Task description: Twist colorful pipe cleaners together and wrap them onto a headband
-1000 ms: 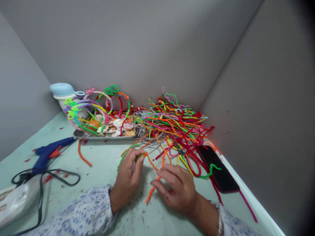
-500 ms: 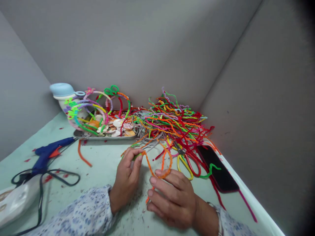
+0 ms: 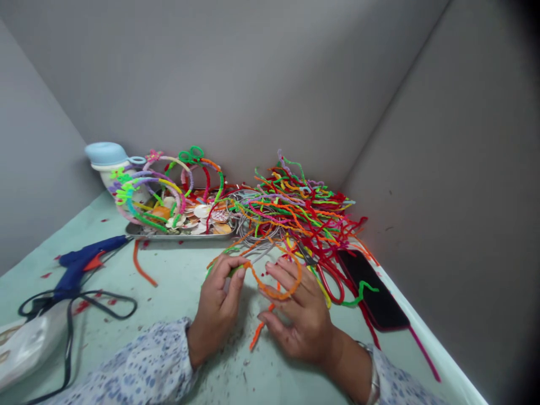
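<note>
Green cloth (image 3: 169, 304) underlies the left hand (image 3: 221, 304), pinching an orange strand (image 3: 300, 274), probably to anchor it, while the right hand (image 3: 306, 318), at three o'clock, spreads unclenched fingers.

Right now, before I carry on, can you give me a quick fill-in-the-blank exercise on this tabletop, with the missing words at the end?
1. The fuzzy wire running from the left hand and curving in front of the right hand's fingers is coloured ____.
2. A green strip lies partly across the flat black ____.
3. Shells lie in the metal ____.
4. The white container has a lid coloured light ____.

Missing words: orange; phone; tray; blue.
</note>
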A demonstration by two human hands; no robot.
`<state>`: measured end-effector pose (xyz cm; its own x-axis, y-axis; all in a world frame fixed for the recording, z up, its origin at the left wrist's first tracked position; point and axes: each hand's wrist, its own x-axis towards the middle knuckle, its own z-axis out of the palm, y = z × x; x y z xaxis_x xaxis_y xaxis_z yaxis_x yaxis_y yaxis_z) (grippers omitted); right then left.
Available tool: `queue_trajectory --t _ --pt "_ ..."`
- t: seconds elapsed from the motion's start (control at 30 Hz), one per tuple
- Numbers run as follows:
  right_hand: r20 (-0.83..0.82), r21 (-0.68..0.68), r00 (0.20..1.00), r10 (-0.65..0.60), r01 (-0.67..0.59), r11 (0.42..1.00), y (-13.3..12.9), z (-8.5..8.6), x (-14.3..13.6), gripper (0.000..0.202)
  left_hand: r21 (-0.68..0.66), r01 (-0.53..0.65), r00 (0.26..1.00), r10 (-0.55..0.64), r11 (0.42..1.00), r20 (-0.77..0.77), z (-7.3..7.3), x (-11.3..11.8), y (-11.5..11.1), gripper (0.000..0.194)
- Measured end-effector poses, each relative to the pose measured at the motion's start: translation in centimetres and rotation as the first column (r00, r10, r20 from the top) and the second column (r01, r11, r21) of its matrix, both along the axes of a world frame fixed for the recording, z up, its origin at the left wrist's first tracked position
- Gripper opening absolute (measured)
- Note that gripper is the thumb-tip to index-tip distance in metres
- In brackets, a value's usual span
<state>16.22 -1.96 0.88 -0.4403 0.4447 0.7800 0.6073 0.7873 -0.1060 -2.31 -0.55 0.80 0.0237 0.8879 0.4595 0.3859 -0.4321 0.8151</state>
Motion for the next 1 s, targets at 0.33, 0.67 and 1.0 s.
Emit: queue_trajectory --t 0.33,0.67,1.0 --pt "0.032 0.214 0.997 0.072 -0.077 0.974 -1.3 0.1 0.2 0.025 -0.033 -0.029 1.0 0.03 0.999 0.008 0.2 0.1 -0.1 0.014" --pt "0.016 -0.057 0.998 0.056 -0.055 0.997 0.9 -0.6 0.3 0.016 -0.034 0.044 0.999 -0.044 0.998 0.004 0.5 0.2 -0.3 0.014" --pt "-0.179 0.095 0.982 -0.053 0.071 0.993 1.3 -0.4 0.2 0.021 -0.027 0.229 0.962 -0.231 0.973 -0.146 1.1 0.4 -0.9 0.015"
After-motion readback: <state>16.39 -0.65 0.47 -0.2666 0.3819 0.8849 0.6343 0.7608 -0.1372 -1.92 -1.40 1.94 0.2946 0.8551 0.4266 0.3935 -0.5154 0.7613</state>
